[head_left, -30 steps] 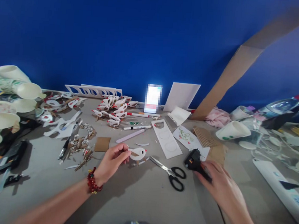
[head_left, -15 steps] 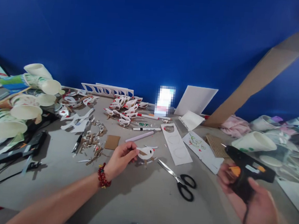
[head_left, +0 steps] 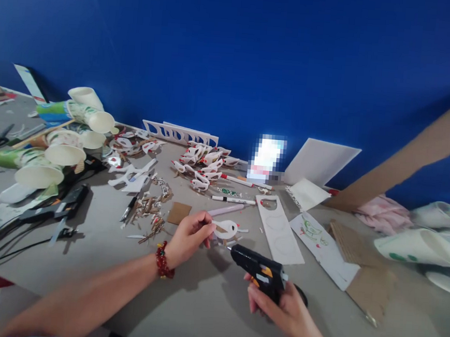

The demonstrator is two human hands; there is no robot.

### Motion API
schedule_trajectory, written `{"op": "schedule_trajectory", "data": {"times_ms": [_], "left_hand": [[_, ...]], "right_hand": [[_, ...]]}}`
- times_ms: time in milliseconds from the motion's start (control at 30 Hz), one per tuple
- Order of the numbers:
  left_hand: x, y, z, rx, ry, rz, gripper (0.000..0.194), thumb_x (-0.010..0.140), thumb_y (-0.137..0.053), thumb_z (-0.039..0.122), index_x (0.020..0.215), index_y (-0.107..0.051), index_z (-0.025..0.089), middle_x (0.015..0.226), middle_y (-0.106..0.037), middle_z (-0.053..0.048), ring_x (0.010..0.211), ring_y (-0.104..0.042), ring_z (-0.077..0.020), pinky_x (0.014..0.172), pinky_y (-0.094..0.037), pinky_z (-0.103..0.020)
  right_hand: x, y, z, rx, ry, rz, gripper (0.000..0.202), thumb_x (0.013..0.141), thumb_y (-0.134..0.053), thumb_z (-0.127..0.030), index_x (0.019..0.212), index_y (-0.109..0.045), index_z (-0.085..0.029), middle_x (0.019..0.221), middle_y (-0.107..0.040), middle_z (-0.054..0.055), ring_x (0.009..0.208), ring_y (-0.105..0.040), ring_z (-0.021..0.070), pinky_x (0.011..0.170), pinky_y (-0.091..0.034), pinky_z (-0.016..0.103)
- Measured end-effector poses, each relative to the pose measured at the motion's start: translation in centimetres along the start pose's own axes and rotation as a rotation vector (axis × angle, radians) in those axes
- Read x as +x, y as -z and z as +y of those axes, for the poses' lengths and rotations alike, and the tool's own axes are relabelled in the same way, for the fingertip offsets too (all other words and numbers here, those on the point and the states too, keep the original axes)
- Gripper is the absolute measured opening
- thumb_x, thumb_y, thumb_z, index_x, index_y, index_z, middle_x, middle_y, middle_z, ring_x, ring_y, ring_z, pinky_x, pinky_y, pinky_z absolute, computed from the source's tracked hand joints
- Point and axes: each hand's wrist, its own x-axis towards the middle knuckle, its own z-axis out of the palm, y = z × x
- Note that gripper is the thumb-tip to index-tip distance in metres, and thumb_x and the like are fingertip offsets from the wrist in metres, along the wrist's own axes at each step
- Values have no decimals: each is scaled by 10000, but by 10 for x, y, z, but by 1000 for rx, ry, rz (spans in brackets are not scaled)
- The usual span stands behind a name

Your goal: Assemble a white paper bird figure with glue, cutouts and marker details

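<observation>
My left hand (head_left: 192, 238) pinches a white bird cutout (head_left: 231, 228) by its tail end, between thumb and fingers. The cutout has a dark eye, a red beak and a brown patch on its side. My right hand (head_left: 277, 302) is wrapped round the handle of a black hot glue gun (head_left: 258, 267) with an orange trigger. Its metal nozzle points left, just below the bird cutout; whether the two touch I cannot tell. Under the cutout, a few small scraps lie on the table, partly hidden by my left hand. A dark curved shape shows beside my right wrist.
Several white birds with red beaks (head_left: 206, 162) lie at the back. Brown scraps (head_left: 147, 209), a cardboard square (head_left: 179, 213) and markers (head_left: 233, 200) surround my left hand. Rightward are a white board with a cut-out hole (head_left: 280, 235) and paper cups (head_left: 417, 247). Another glue gun (head_left: 60, 205) lies left.
My right hand has brought the glue gun leftward from the right side to near the bird cutout. The scissors are now mostly hidden. My left hand still holds the cutout; the view has shifted.
</observation>
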Motion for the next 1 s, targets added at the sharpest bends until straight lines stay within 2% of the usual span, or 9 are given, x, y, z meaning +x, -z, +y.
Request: {"op": "schedule_trajectory", "data": {"times_ms": [133,500,667,1000], "left_hand": [[-1,1,-1,44,-20,-13,244,870,-565,381,765,-536,162,624,-562,24,533,-540,-96,542,-420,-209],[-2,1,1,88,0,-4,217,870,-575,361,789,-566,159,631,-581,14,550,-559,-106,556,-434,-211],[-2,1,1,93,-4,-12,219,872,-571,365,787,-556,163,626,-574,15,546,-559,-107,557,-438,-215],[-1,0,2,83,-15,-8,245,868,-574,385,769,-545,163,622,-562,16,543,-551,-103,559,-447,-218]], "right_hand": [[-1,1,5,-78,5,57,403,855,-562,-540,878,-652,-147,565,-601,10,538,-529,139,544,-447,248],[6,-1,4,-193,40,44,489,886,-501,-534,570,-587,-171,578,-582,28,572,-519,144,576,-436,246],[6,-1,7,-211,9,36,473,884,-505,-531,588,-599,-174,572,-588,32,519,-505,133,483,-416,226],[6,-1,14,-239,-15,52,479,877,-518,-539,583,-601,-170,550,-598,36,488,-521,133,439,-433,214]]}}
